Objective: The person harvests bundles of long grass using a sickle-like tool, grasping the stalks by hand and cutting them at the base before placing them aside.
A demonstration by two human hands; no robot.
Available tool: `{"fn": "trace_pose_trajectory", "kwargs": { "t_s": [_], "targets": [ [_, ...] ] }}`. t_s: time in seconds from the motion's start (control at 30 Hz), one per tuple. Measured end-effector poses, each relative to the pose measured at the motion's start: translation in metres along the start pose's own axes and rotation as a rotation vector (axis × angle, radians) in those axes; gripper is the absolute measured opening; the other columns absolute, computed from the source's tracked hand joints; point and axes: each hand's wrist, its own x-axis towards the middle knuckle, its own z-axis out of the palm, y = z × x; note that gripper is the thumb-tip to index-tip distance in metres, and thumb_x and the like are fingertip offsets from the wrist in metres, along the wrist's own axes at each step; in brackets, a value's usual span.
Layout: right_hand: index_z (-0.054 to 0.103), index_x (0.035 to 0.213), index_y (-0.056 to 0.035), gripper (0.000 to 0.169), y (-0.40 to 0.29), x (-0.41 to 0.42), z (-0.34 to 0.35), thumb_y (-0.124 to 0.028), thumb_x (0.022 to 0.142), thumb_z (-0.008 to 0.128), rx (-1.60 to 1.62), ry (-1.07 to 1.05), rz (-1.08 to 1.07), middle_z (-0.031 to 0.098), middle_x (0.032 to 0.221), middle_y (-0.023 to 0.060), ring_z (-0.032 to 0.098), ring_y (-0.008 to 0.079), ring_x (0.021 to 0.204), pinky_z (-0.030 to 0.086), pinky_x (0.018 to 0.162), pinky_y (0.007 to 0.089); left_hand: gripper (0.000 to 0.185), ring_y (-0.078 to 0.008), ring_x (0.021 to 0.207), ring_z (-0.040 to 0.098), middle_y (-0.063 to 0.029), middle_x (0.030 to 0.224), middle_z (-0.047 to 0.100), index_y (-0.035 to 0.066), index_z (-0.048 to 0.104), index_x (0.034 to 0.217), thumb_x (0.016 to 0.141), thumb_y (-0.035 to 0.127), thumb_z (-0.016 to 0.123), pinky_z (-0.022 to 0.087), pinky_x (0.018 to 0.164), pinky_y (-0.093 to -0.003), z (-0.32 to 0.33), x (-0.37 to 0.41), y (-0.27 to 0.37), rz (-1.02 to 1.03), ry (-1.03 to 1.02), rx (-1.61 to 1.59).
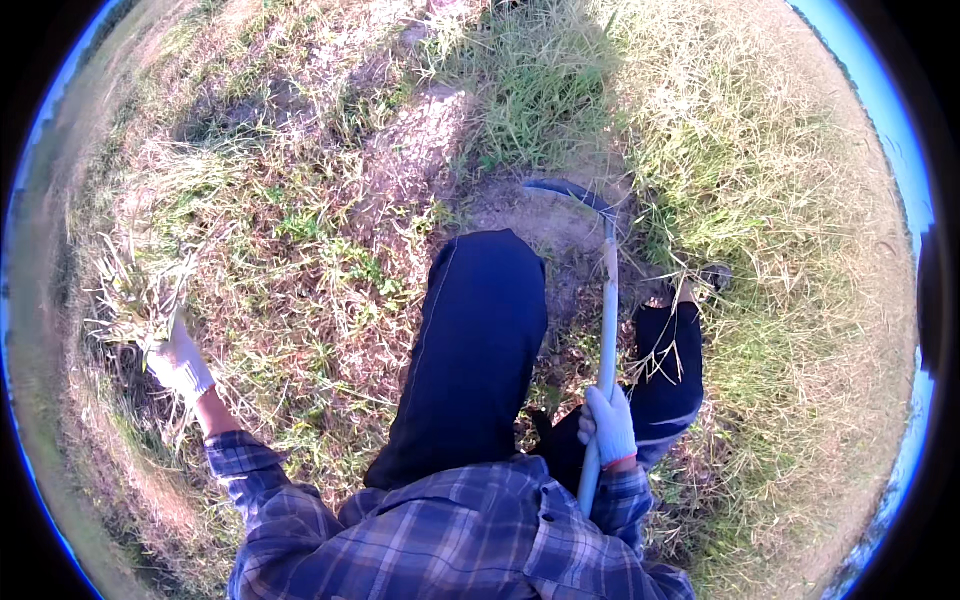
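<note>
My left hand, in a white knit glove, is stretched out to the left and grips a bunch of cut grass with dry, pale blades. A long-handled sickle is in my right hand, also gloved in white, which wraps the lower part of its light grey-blue handle. The handle points away from me, past my knee. At its far end the dark curved blade bends to the left, close over a patch of bare soil. A few loose grass stems hang by the handle and my trouser leg.
Tall green grass stands beyond the blade, and drier, denser grass spreads along the right. Short stubble and low weeds cover the ground at left. My bent knee is between my hands; my foot rests by the right-hand grass.
</note>
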Motion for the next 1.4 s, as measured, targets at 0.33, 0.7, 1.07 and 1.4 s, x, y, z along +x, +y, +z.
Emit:
{"fn": "trace_pose_trajectory", "kwargs": {
  "t_s": [0.33,0.7,1.07,1.4],
  "targets": [
    [0.044,0.101,-0.0123,0.019,0.012,0.013,-0.035,-0.021,0.099,0.061,0.207,0.068,-0.032,0.046,0.071,-0.0012,0.043,0.0074,0.047,0.039,0.039,0.0259,0.043,-0.0322,0.117,0.055,-0.0089,0.126,0.058,0.017,0.067,0.110,0.070,0.028,0.080,0.046,0.094,-0.0461,0.034,-0.222,0.140,0.920,-0.663,-0.173],
    [0.044,0.107,-0.0003,0.037,-0.019,0.199,-0.061,-0.024,0.090,0.067,-0.832,0.471,-0.198,0.066,0.086,0.0288,0.068,0.0463,0.079,0.054,0.069,0.0533,0.042,-0.0316,0.115,0.061,-0.0105,0.137,0.054,0.009,0.059,0.115,0.076,0.017,0.073,0.051,0.090,-0.0446,0.083,-0.381,0.404,1.604,-1.102,-0.295],
    [0.046,0.105,-0.0075,0.024,-0.053,0.255,-0.087,-0.013,0.090,0.064,-0.007,0.254,-0.034,0.049,0.067,0.0021,0.048,0.0110,0.045,0.041,0.037,0.0274,0.034,-0.0276,0.144,0.039,-0.0096,0.147,0.051,0.012,0.067,0.118,0.086,0.020,0.060,0.022,0.123,-0.0475,0.250,-0.526,0.609,2.077,-0.562,-0.602],
    [0.047,0.105,-0.0138,0.017,-0.069,0.332,-0.046,-0.016,0.097,0.062,0.215,0.101,-0.097,0.043,0.063,-0.0030,0.039,0.0077,0.041,0.034,0.034,0.0245,0.025,-0.0241,0.111,0.064,-0.0078,0.111,0.071,0.017,0.074,0.108,0.094,0.022,0.054,0.039,0.097,-0.0429,0.274,-0.467,0.626,1.746,-0.676,0.147]
  ]
}}
